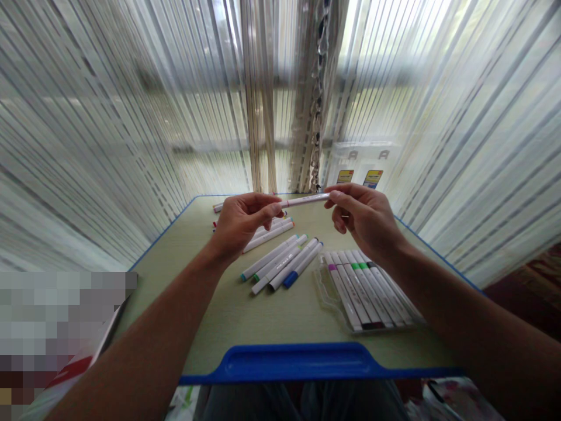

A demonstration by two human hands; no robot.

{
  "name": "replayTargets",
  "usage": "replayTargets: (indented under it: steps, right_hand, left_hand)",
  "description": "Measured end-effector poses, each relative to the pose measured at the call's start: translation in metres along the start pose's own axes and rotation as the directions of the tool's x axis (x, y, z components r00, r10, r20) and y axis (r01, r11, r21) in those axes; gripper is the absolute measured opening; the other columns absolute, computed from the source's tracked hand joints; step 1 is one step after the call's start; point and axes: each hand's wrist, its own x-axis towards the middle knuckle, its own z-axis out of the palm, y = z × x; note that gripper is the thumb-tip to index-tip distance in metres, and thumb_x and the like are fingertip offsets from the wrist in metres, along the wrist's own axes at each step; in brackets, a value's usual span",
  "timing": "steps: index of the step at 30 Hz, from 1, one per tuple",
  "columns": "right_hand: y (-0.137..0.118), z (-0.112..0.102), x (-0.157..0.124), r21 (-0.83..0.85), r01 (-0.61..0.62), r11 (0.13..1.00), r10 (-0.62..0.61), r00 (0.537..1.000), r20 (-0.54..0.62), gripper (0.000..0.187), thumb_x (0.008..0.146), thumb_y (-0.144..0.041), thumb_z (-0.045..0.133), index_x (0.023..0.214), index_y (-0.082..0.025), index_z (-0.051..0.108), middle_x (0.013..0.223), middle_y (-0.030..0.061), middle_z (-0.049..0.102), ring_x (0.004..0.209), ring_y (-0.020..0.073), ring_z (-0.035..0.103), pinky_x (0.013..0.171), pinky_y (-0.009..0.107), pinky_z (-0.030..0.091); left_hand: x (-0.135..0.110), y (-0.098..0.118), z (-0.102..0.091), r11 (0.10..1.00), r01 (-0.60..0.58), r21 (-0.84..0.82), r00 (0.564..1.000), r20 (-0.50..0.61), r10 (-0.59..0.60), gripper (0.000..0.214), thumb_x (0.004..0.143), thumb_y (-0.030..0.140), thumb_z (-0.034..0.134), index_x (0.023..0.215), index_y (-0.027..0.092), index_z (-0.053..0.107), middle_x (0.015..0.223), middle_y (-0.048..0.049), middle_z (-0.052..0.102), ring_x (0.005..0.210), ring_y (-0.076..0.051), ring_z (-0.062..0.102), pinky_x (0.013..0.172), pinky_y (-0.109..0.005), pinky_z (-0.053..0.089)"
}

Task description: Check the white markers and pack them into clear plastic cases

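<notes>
A white marker pen [307, 200] is held level above the far part of the table, one end in each hand. My left hand [245, 222] pinches its left end, and the fingers of my right hand [362, 213] close on its right end. Below and between the hands, several white markers [283, 266] with coloured ends lie loosely side by side. More markers [268, 235] lie partly hidden behind my left hand. Under my right forearm, a clear plastic case [326, 286] holds a row of markers [362, 289], some with purple, green or black bands.
The pale green table [175, 304] has a blue rim and a blue tray ledge [300, 359] at its near edge. A clear case lid with yellow labels [372, 177] stands at the back right. Sheer striped curtains [175, 88] hang behind the table.
</notes>
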Motion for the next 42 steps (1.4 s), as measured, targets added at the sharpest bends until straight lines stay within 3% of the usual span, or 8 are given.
replayTargets:
  steps: [12,28,42]
  right_hand:
    - [0.0003,0.0019,-0.0036,-0.014,0.013,1.0,-0.012,0.999,0.049,0.009,0.08,-0.023,0.072,0.083,-0.015,0.07,0.071,0.0019,0.066,0.039,0.0057,0.047,0.034,0.023,0.03]
    - [0.0039,0.0022,-0.004,-0.052,0.048,0.997,-0.042,0.993,0.109,0.011,0.08,-0.024,0.074,0.084,-0.014,0.069,0.069,0.0018,0.067,0.041,0.0053,0.048,0.034,0.021,0.033]
    - [0.0013,0.0035,-0.009,-0.267,0.124,0.956,-0.07,0.977,0.201,0.025,0.075,-0.034,0.082,0.084,-0.011,0.075,0.056,-0.0012,0.06,0.042,0.0069,0.049,0.038,0.02,0.036]
  left_hand:
    - [0.0008,-0.003,-0.0025,0.999,0.014,0.043,1.0,0.02,-0.015,0.016,0.071,0.023,0.082,0.077,0.013,0.071,0.072,-0.0054,0.073,0.05,-0.006,0.056,0.05,-0.021,0.044]
    - [0.0013,-0.0019,-0.0014,0.99,0.017,0.142,1.0,-0.004,-0.017,0.023,0.069,0.029,0.083,0.08,0.011,0.075,0.06,-0.0004,0.064,0.049,-0.006,0.051,0.048,-0.021,0.039]
    - [-0.0026,0.0009,0.0002,0.969,-0.019,0.245,0.997,0.083,-0.001,0.023,0.068,0.029,0.084,0.078,0.012,0.073,0.061,0.0005,0.064,0.05,-0.006,0.052,0.047,-0.018,0.039]
